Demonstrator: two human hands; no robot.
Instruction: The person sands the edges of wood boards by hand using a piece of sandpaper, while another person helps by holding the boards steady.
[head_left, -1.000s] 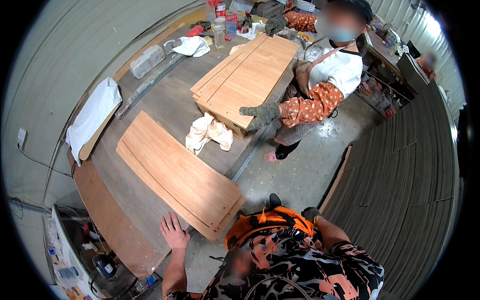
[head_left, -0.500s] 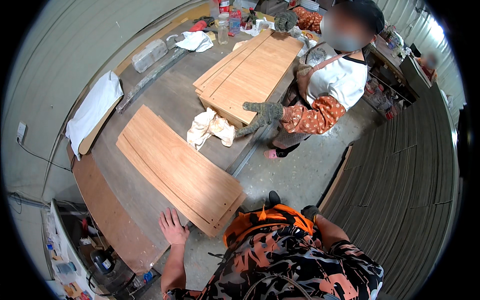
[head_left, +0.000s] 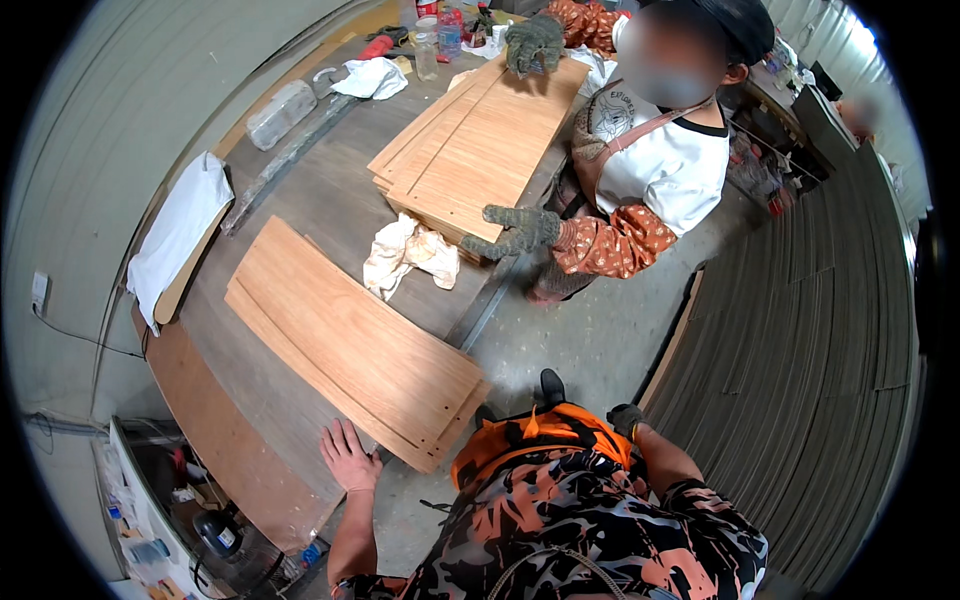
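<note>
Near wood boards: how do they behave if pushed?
The boards likely stay stiff: they look like crisp-edged wood. They may slide over one another, since their edges sit offset. Pushed farther outward, they could tip: one end overhangs the table.

L. hand (head_left: 350, 463) (bare) rests palm-down, fingers (head_left: 350, 435) slightly spread; L. forearm (head_left: 355, 530) extends fwd. R. hand (head_left: 626, 419) (dk.-gloved) is held low at R. side, R. forearm (head_left: 668, 462) angled inward; finger pose unclear.
</note>
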